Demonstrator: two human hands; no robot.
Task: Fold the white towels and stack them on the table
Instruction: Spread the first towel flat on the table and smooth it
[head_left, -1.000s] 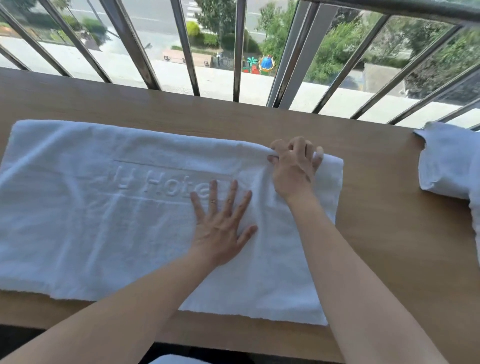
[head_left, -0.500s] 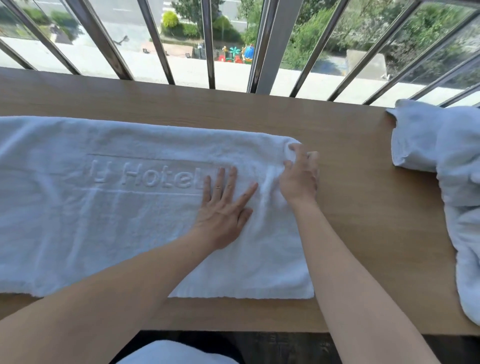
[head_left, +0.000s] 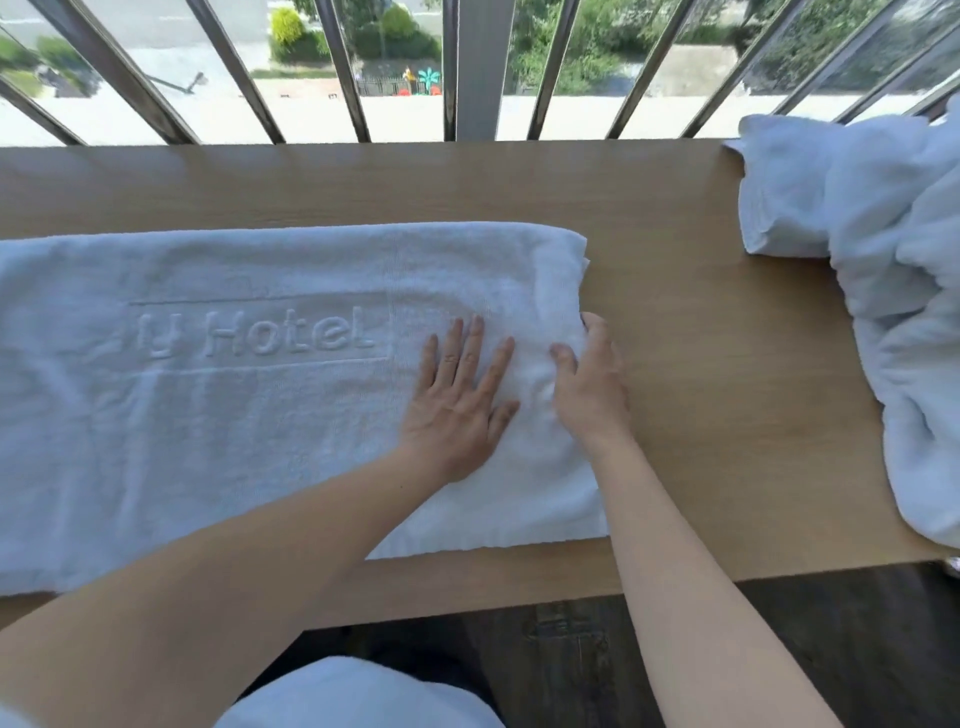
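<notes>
Wood-grain table (head_left: 691, 374) runs along a metal railing (head_left: 478, 67), street and greenery beyond. White terry towel (head_left: 218, 415) lies flat across the left and middle of the table, long rectangle, embossed "Hotel" lettering in a raised frame. Left hand (head_left: 457, 405) is flat on it near the right end, fingers spread, palm down. Right hand (head_left: 589, 384) sits at the towel's right edge, fingers curled and pinching the bunched cloth there. Second towel pile (head_left: 883, 291), crumpled and unfolded, sits at the table's right end, well apart from the flat one.
</notes>
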